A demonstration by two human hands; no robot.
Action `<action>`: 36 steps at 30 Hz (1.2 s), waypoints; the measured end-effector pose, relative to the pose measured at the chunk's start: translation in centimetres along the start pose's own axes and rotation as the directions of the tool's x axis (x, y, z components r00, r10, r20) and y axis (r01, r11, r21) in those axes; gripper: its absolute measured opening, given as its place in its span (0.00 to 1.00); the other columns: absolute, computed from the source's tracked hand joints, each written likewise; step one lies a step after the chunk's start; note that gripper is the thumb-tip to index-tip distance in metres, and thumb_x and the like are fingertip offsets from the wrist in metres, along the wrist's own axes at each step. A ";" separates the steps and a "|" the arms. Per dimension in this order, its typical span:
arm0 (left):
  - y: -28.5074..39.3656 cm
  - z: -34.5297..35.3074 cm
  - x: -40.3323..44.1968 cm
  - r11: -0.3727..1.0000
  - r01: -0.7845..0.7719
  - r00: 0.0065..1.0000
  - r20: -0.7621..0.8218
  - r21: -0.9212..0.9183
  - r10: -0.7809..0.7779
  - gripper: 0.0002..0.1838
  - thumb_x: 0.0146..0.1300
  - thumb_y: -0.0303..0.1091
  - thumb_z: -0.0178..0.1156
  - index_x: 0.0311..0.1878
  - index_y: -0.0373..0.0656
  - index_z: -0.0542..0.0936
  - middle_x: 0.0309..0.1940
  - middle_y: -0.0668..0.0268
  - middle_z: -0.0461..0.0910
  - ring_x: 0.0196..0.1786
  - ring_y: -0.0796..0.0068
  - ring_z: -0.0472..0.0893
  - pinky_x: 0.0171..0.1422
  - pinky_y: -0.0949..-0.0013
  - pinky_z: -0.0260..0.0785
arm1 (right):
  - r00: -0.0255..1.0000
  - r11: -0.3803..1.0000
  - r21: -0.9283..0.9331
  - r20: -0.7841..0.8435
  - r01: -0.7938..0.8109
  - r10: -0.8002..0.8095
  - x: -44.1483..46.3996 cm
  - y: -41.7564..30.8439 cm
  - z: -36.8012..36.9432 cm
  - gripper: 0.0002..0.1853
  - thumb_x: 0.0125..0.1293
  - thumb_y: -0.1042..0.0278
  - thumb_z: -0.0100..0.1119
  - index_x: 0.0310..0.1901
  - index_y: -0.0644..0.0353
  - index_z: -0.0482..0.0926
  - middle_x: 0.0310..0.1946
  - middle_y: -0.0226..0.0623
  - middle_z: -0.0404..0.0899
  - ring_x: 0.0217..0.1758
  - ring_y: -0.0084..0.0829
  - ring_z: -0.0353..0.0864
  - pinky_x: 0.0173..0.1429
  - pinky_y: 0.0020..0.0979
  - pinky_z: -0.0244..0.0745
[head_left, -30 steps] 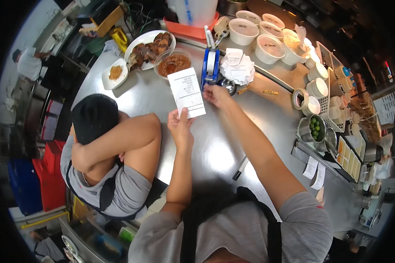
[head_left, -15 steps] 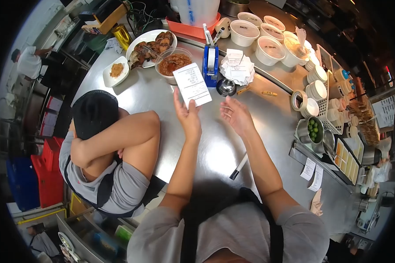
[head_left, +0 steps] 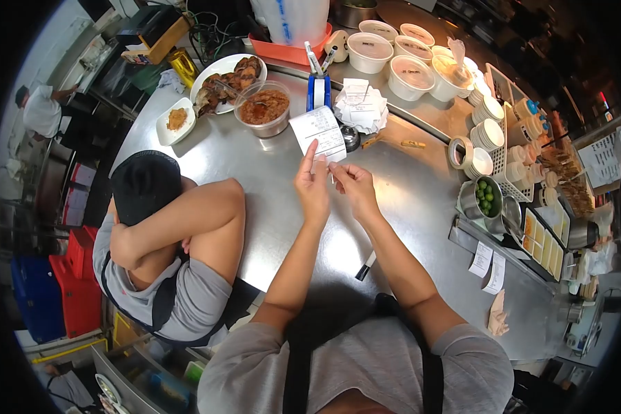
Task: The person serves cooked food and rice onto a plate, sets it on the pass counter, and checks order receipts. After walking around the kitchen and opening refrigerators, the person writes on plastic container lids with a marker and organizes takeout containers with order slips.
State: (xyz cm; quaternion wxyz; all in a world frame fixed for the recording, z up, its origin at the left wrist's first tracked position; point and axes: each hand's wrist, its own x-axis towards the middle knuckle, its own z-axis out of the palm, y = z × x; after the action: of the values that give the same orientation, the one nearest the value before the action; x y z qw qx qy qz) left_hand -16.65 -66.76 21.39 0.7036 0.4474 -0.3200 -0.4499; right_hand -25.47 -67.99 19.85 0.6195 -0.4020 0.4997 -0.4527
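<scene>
A printed white receipt (head_left: 316, 129) is held up over the steel table by my left hand (head_left: 313, 192), with the index finger lying across its face. My right hand (head_left: 356, 190) is closed in a pinch at the receipt's lower right edge, touching it close to the left fingertips. Just past the paper are a dark metal call bell (head_left: 350, 140), partly covered by it, and a blue holder (head_left: 318, 88) with pens standing in it. Several used receipts (head_left: 361, 107) lie piled beside the holder. A black-capped marker (head_left: 364, 269) lies near my right forearm.
At left, a person in a black cap (head_left: 145, 186) leans with folded arms. Behind stand a tub of reddish-brown food (head_left: 263, 110), a plate of browned meat (head_left: 210, 79) and a small dish (head_left: 176, 123). Lidded tubs (head_left: 370, 52), a pot of limes (head_left: 486, 196) and cup stacks line the right.
My right hand has come left and closed on the receipt's lower edge. The receipt and my left hand have shifted right and slightly down in view, uncovering the tub of food.
</scene>
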 end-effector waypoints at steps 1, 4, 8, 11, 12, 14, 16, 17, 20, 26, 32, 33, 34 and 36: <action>0.3 0.2 -0.2 0.996 0.032 0.999 0.019 0.083 -0.033 0.21 0.61 0.23 0.50 0.59 0.38 0.67 0.39 0.66 0.74 0.36 0.87 0.71 0.35 0.80 0.67 | 1.000 1.000 -0.003 0.002 -0.021 0.021 0.2 0.3 -0.4 0.11 0.58 0.61 0.59 0.28 0.61 0.78 0.22 0.26 0.74 0.21 0.15 0.65 0.27 0.18 0.61; -0.9 0.7 -0.4 0.997 0.045 0.999 -0.012 0.056 -0.045 0.23 0.59 0.21 0.52 0.59 0.37 0.67 0.41 0.64 0.74 0.35 0.85 0.73 0.34 0.81 0.68 | 0.995 0.993 -0.062 -0.041 -0.098 0.095 -0.1 -0.2 -1.0 0.13 0.58 0.61 0.59 0.30 0.65 0.79 0.22 0.29 0.75 0.21 0.16 0.67 0.27 0.18 0.62; -2.4 1.7 -0.3 0.999 -0.036 0.999 0.012 0.010 0.036 0.22 0.59 0.20 0.52 0.59 0.37 0.67 0.49 0.63 0.70 0.38 0.83 0.74 0.38 0.81 0.70 | 0.973 0.889 -0.438 -0.227 -0.131 0.032 0.5 -0.2 -2.4 0.23 0.56 0.60 0.61 0.48 0.70 0.73 0.25 0.33 0.77 0.29 0.21 0.74 0.33 0.19 0.67; -2.0 2.5 0.2 0.999 -0.023 0.998 0.060 0.046 0.020 0.23 0.60 0.19 0.50 0.60 0.33 0.64 0.49 0.59 0.72 0.47 0.78 0.73 0.49 0.77 0.66 | 0.951 0.914 -0.405 -0.274 0.019 -0.141 0.8 -0.8 -4.4 0.28 0.55 0.59 0.63 0.54 0.68 0.69 0.26 0.32 0.78 0.31 0.21 0.73 0.37 0.20 0.67; -2.1 2.6 0.6 0.999 -0.016 0.997 0.071 0.038 0.013 0.23 0.60 0.19 0.50 0.60 0.33 0.64 0.49 0.59 0.72 0.47 0.78 0.73 0.49 0.77 0.66 | 0.980 0.959 -0.266 -0.142 0.096 -0.137 0.8 -1.9 -5.1 0.22 0.55 0.61 0.63 0.48 0.66 0.74 0.27 0.30 0.78 0.32 0.19 0.71 0.39 0.20 0.66; -2.6 3.0 1.3 0.995 0.093 0.958 0.269 0.022 -0.095 0.23 0.61 0.20 0.49 0.61 0.33 0.63 0.52 0.59 0.70 0.49 0.76 0.72 0.52 0.76 0.67 | 0.988 0.974 -0.218 -0.122 0.069 -0.097 1.6 -2.6 -6.5 0.18 0.55 0.62 0.63 0.44 0.64 0.76 0.27 0.29 0.77 0.31 0.18 0.71 0.38 0.20 0.65; -4.0 4.1 1.9 0.992 0.113 0.946 0.309 -0.046 -0.094 0.22 0.61 0.20 0.49 0.60 0.35 0.65 0.54 0.60 0.68 0.49 0.78 0.72 0.50 0.77 0.67 | 0.987 0.971 -0.233 -0.139 0.045 -0.079 2.5 -3.5 -7.3 0.09 0.56 0.66 0.61 0.35 0.61 0.79 0.26 0.26 0.77 0.30 0.16 0.70 0.36 0.19 0.63; -4.6 4.6 2.1 0.986 0.128 0.939 0.332 -0.103 -0.087 0.21 0.61 0.20 0.49 0.59 0.37 0.67 0.56 0.62 0.67 0.48 0.79 0.72 0.48 0.77 0.68 | 0.984 0.969 -0.242 -0.155 0.048 -0.088 3.1 -4.0 -7.7 0.09 0.56 0.66 0.61 0.35 0.61 0.79 0.26 0.26 0.77 0.30 0.16 0.70 0.36 0.19 0.63; -7.1 5.3 2.6 0.999 -0.035 0.950 0.310 0.012 0.030 0.21 0.61 0.20 0.48 0.59 0.37 0.66 0.56 0.60 0.67 0.53 0.74 0.72 0.55 0.75 0.65 | 0.940 0.962 -0.200 -0.250 0.187 -0.234 5.7 -6.1 -10.1 0.06 0.58 0.67 0.59 0.34 0.59 0.79 0.27 0.25 0.77 0.30 0.16 0.71 0.37 0.18 0.65; -14.5 4.9 0.7 0.974 0.226 0.908 0.363 0.003 -0.212 0.18 0.60 0.19 0.50 0.55 0.34 0.67 0.45 0.61 0.72 0.47 0.72 0.76 0.48 0.75 0.66 | 0.906 0.935 -0.231 -0.268 0.270 -0.328 20.4 -18.5 -14.8 0.23 0.55 0.74 0.58 0.54 0.69 0.69 0.27 0.31 0.75 0.28 0.19 0.72 0.29 0.19 0.66; -12.8 5.7 2.2 0.899 0.403 0.865 0.392 -0.171 -0.313 0.17 0.57 0.15 0.48 0.51 0.34 0.69 0.40 0.61 0.72 0.39 0.72 0.76 0.48 0.70 0.69 | 0.661 0.681 0.029 -0.272 0.732 -0.700 34.5 -27.4 -17.6 0.18 0.55 0.77 0.55 0.50 0.61 0.70 0.33 0.38 0.77 0.32 0.28 0.75 0.35 0.28 0.71; -13.0 5.8 2.3 0.897 0.409 0.863 0.391 -0.169 -0.321 0.17 0.57 0.15 0.48 0.51 0.34 0.69 0.40 0.61 0.72 0.39 0.72 0.76 0.48 0.70 0.69 | 0.641 0.656 0.065 -0.303 0.752 -0.705 35.1 -27.1 -17.3 0.13 0.54 0.78 0.53 0.43 0.60 0.75 0.33 0.37 0.77 0.35 0.33 0.76 0.38 0.35 0.72; -13.3 5.7 2.2 0.872 0.447 0.853 0.390 -0.199 -0.348 0.17 0.57 0.15 0.48 0.51 0.34 0.69 0.40 0.61 0.72 0.39 0.72 0.76 0.48 0.71 0.68 | 0.596 0.611 -0.048 -0.175 0.790 -0.784 37.1 -25.9 -19.2 0.23 0.57 0.78 0.56 0.55 0.63 0.66 0.34 0.39 0.77 0.29 0.24 0.76 0.32 0.20 0.71; -13.5 5.5 2.1 0.848 0.482 0.842 0.384 -0.220 -0.379 0.17 0.57 0.15 0.49 0.51 0.35 0.70 0.41 0.62 0.72 0.40 0.72 0.76 0.49 0.72 0.68 | 0.708 0.773 -0.212 -0.312 0.598 -0.633 37.9 -22.5 -19.3 0.20 0.58 0.83 0.48 0.54 0.61 0.68 0.32 0.39 0.76 0.28 0.22 0.74 0.29 0.18 0.70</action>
State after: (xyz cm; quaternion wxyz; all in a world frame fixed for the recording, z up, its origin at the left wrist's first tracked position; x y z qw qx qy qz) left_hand -25.22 -73.22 11.28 0.5808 0.3121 -0.2476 -0.7099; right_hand -44.63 -111.40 28.16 0.3085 -0.4828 0.4641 -0.6755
